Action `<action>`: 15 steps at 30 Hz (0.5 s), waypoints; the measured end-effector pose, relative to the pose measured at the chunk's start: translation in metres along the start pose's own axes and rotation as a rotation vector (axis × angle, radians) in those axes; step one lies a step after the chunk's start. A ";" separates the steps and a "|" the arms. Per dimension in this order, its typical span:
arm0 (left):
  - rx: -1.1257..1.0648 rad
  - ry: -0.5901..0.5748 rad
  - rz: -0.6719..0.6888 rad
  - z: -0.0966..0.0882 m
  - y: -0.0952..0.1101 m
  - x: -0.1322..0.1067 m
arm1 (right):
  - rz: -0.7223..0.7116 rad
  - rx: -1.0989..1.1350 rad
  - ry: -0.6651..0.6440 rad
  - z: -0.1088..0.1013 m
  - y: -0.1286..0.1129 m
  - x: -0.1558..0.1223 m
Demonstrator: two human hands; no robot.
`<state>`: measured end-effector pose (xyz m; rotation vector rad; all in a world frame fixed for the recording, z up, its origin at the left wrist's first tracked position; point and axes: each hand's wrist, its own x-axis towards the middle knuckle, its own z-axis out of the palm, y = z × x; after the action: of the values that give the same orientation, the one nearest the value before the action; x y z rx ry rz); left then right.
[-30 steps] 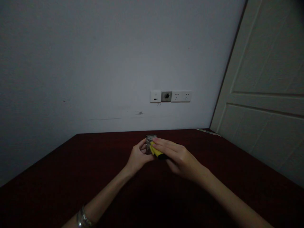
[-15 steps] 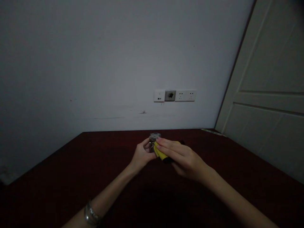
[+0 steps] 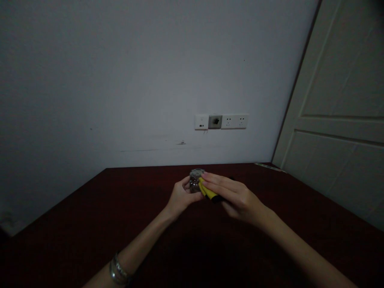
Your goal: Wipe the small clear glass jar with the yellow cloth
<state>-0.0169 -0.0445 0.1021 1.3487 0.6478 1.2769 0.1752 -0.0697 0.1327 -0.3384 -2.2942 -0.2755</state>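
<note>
Between my hands, over the dark red table, is a small clear, shiny object that looks like glass or clear plastic; its exact kind I cannot make out. My left hand grips it from the left, fingers behind and thumb in front. My right hand holds a folded yellow cloth with black edging against the right side of the object. Part of the cloth is hidden under the right fingers. Silver bangles circle my left wrist.
The dark red tabletop runs back to a pale wall. A row of sockets and a switch is set in the wall. On the right stands a pale panelled door. A thin strip lies at the table's far right edge.
My right hand and the cloth have slid slightly to the right, showing more of the clear object. My left hand keeps its grip.
</note>
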 end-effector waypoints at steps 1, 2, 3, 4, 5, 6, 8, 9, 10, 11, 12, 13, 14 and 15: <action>-0.004 0.003 -0.005 0.000 0.000 0.000 | -0.019 -0.020 -0.013 -0.001 0.000 0.000; -0.009 0.003 -0.014 0.000 0.001 -0.001 | -0.027 -0.040 -0.020 -0.002 0.000 0.000; -0.013 0.000 -0.026 0.000 0.001 -0.002 | -0.022 -0.061 -0.018 -0.002 0.001 0.000; -0.013 -0.006 -0.041 0.000 0.001 -0.003 | -0.004 -0.079 -0.014 -0.002 0.002 -0.001; -0.010 -0.013 -0.059 0.000 0.001 -0.004 | 0.023 -0.092 -0.011 -0.002 0.003 -0.002; -0.007 -0.021 -0.075 0.000 0.001 -0.005 | 0.048 -0.097 -0.008 -0.002 0.004 -0.003; -0.010 -0.029 -0.098 0.000 0.001 -0.006 | 0.066 -0.077 -0.003 -0.002 0.005 -0.004; -0.014 -0.029 -0.104 0.000 0.001 -0.006 | 0.059 -0.051 -0.002 -0.002 0.005 -0.003; -0.021 -0.028 -0.103 -0.001 0.000 -0.006 | 0.046 -0.017 0.000 -0.002 0.004 -0.003; -0.027 -0.028 -0.096 -0.002 0.000 -0.005 | 0.031 0.014 0.004 -0.002 0.003 -0.002; -0.033 -0.031 -0.086 -0.002 0.000 -0.005 | 0.019 0.041 0.006 -0.001 0.002 -0.001; -0.036 -0.033 -0.075 -0.003 0.000 -0.004 | 0.014 0.060 0.008 -0.001 0.001 -0.001; -0.037 -0.031 -0.067 -0.003 0.000 -0.004 | 0.017 0.071 0.014 0.000 0.000 0.000; -0.034 -0.028 -0.065 -0.003 0.001 -0.004 | 0.032 0.074 0.023 0.000 0.000 0.000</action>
<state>-0.0212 -0.0475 0.1006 1.3054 0.6428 1.2098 0.1751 -0.0698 0.1323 -0.3318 -2.2683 -0.1767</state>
